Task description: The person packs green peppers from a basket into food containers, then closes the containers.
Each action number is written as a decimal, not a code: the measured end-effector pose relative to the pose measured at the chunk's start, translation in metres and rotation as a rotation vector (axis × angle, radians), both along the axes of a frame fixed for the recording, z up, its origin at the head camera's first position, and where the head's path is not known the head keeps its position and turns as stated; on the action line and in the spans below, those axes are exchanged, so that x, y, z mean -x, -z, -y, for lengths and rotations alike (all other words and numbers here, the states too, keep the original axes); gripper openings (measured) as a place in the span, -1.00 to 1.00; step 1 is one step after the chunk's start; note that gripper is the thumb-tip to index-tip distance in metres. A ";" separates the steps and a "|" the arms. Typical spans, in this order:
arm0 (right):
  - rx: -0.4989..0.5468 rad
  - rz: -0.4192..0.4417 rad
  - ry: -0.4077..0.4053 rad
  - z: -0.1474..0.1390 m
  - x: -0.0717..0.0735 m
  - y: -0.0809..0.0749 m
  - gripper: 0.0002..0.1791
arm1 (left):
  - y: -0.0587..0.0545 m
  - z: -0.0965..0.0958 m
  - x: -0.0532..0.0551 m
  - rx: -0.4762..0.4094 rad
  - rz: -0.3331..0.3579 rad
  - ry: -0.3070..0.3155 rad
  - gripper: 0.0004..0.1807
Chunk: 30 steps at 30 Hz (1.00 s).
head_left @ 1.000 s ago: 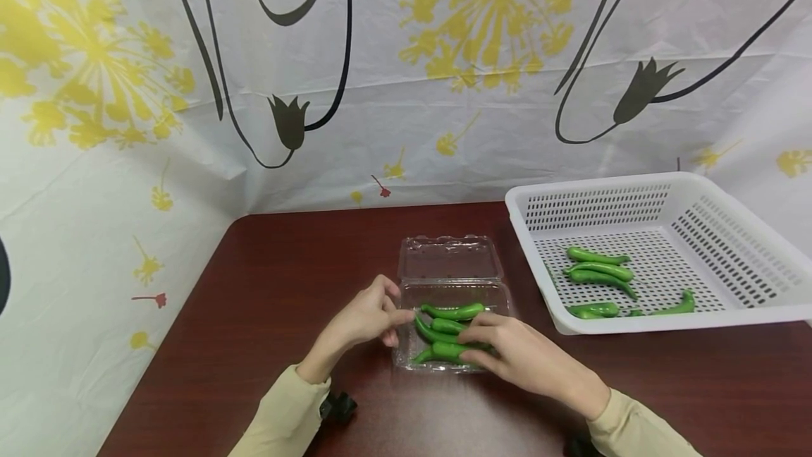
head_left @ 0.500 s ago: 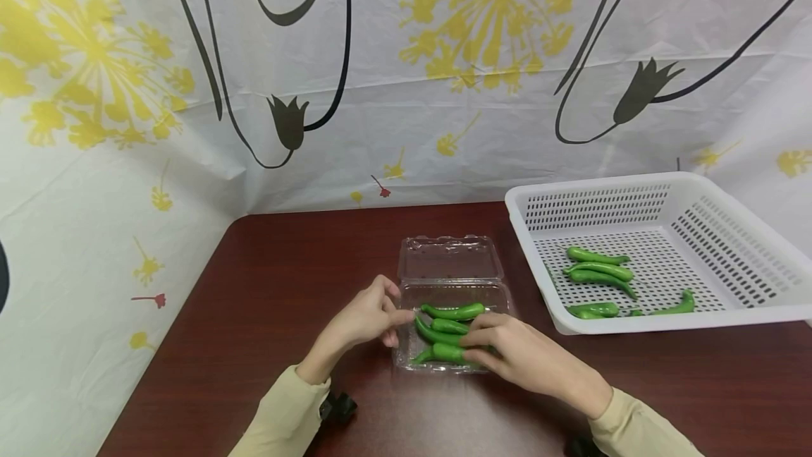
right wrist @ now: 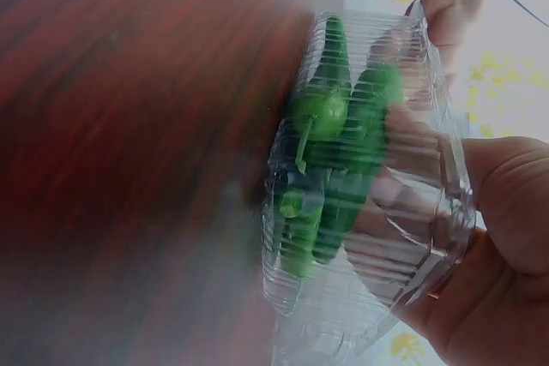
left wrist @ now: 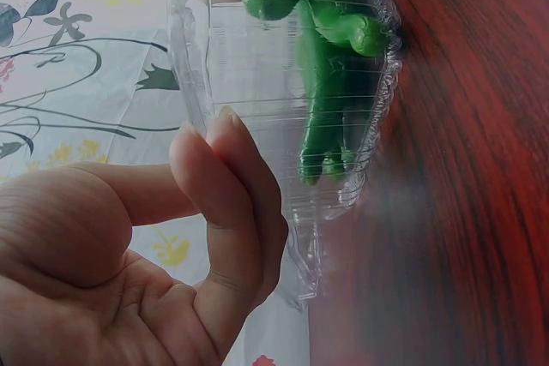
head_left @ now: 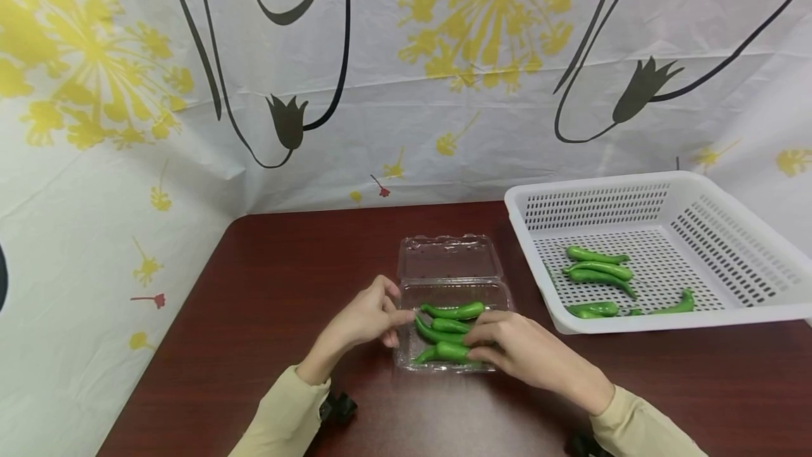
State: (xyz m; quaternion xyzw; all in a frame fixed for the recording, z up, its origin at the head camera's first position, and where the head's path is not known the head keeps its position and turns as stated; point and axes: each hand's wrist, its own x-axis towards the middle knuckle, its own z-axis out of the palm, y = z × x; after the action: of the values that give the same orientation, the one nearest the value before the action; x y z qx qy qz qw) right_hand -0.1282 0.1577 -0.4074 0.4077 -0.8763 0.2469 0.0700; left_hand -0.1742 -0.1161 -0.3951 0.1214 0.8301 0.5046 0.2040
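Note:
A clear plastic clamshell box stands on the table, its lid folded back. Several green chili peppers lie crosswise in its tray. At the left wall, my left hand pinches the rim between thumb and fingertips; the left wrist view shows the curled fingers right at that edge. My right hand reaches over the right side into the tray, fingers curled down on the front green chili pepper. Through the box wall in the right wrist view, its fingers are seen against the peppers.
To the right stands a white perforated plastic basket with several more green chili peppers inside. A patterned sheet hangs behind the dark red wooden table. Black wrist gear shows under the left sleeve.
My right hand has shifted slightly right, and the front chili pepper has slid a little to the right with it. The left hand has stayed at the rim.

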 end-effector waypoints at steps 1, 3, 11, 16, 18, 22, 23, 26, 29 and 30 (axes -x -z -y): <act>0.001 -0.001 -0.005 0.000 0.000 0.000 -0.94 | 0.000 0.000 0.000 0.000 0.001 0.000 -0.55; 0.001 -0.008 -0.010 -0.001 0.001 0.000 -0.93 | 0.000 0.000 0.000 -0.001 0.001 0.002 -0.55; -0.019 -0.056 0.054 0.001 0.000 0.000 -0.92 | -0.001 0.001 0.000 0.004 -0.004 0.014 -0.54; -0.016 -0.091 0.078 0.001 0.000 0.003 -0.86 | -0.001 0.000 0.000 0.019 0.001 0.011 -0.54; -0.013 -0.100 0.077 0.001 0.001 0.003 -0.85 | 0.000 0.000 0.000 0.023 0.003 0.009 -0.54; -0.010 -0.104 0.067 0.001 0.001 0.004 -0.85 | 0.000 0.000 0.001 0.021 0.006 0.006 -0.54; -0.010 -0.100 0.064 0.001 0.001 0.004 -0.85 | 0.000 0.000 0.001 0.020 0.005 0.006 -0.54; -0.010 -0.094 0.061 0.001 0.002 0.004 -0.85 | 0.000 0.000 0.000 0.018 0.006 0.006 -0.55; -0.016 -0.095 0.066 0.001 0.002 0.004 -0.85 | 0.000 0.000 0.000 0.015 0.005 0.007 -0.55; -0.018 -0.096 0.069 0.001 0.002 0.004 -0.85 | 0.000 0.000 0.000 0.015 0.004 0.006 -0.55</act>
State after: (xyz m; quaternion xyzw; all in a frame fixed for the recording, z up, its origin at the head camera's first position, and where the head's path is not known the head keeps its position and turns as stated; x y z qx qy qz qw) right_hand -0.1297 0.1567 -0.4113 0.3893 -0.8877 0.2165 0.1167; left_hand -0.1746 -0.1162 -0.3952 0.1215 0.8330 0.4981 0.2081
